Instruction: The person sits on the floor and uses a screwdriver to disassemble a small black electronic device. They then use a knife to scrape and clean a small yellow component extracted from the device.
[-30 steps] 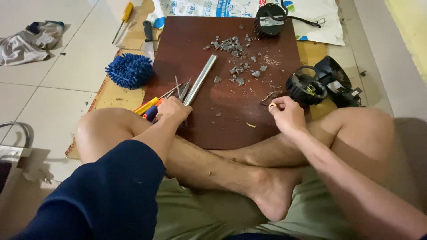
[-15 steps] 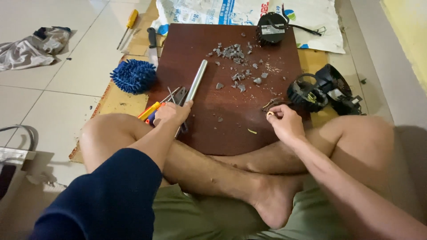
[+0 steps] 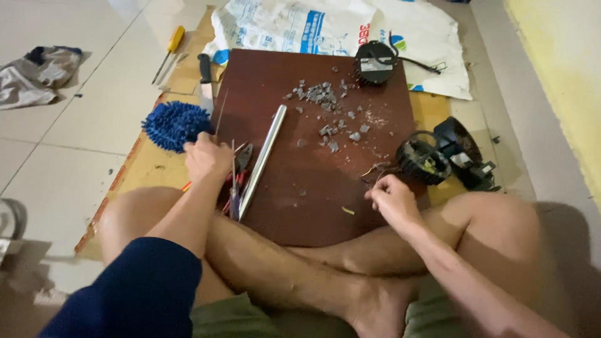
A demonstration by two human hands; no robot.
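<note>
Person seated cross-legged on the floor, brown board (image 3: 300, 188) lying in front of the knees. Left hand (image 3: 206, 156) at the board's left edge, fingers curled closed over a cluster of hand tools (image 3: 236, 181): pliers with red grips, plus thin metal rods standing up past the knuckles; which item the fingers actually grip cannot be told. Metal tube (image 3: 263, 159) lies on the board just right of that hand, running diagonally away from the person. Blue mop head (image 3: 174, 124) just beyond the left hand, off the board. Right hand (image 3: 389, 199) at the board's right edge, fingers pinched shut around something small; the item is too small to identify. Thin wire bits (image 3: 374, 169) on the board just above this hand. Black round motor part (image 3: 424, 161) just beyond the right hand, touching a second black housing (image 3: 464, 153). Grey fragments (image 3: 325, 106) scattered over the far half of the board. Knife (image 3: 205, 78) and yellow-handled screwdriver (image 3: 169, 51) lie past the mop head.
</note>
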